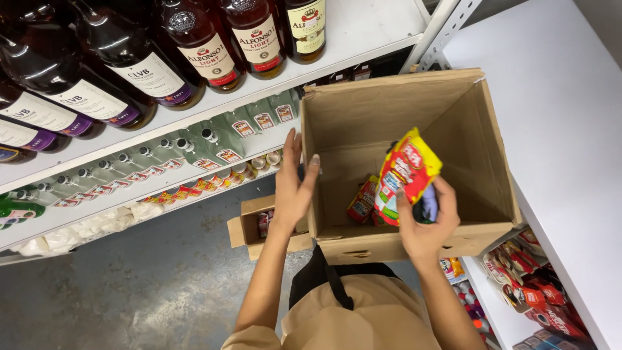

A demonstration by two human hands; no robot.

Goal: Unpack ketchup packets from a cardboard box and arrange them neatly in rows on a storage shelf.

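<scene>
A white shelf unit (363,29) fills the upper left, its top board carrying a row of dark glass bottles (152,61) with pale labels, leaning in the view. On the board below lies a rank of grey-green pouches (214,139) with small caps, and under that a thin line of small red and yellow packets (178,193). At the right edge runs a white counter (557,123), and beneath its front lip red packets (538,291) are packed in a lower rack. The floor (129,285) is bare grey concrete. In the middle an open cardboard box (476,139) is held up at chest height, its flaps spread, its inside mostly hollow with a few red packs (363,201) lying at the bottom. A smaller open carton (249,230) sits lower down, just left of the big box and partly behind the left forearm. The left hand (293,188) lies flat against the box's left wall, fingers straight and thumb hooked over the rim, its grip bracing the box rather than closed round it. The right hand (424,223) reaches over the near wall, its grip clenched around a red and yellow snack packet (405,172), which stands upright inside the box's opening, above the packs on the bottom.
</scene>
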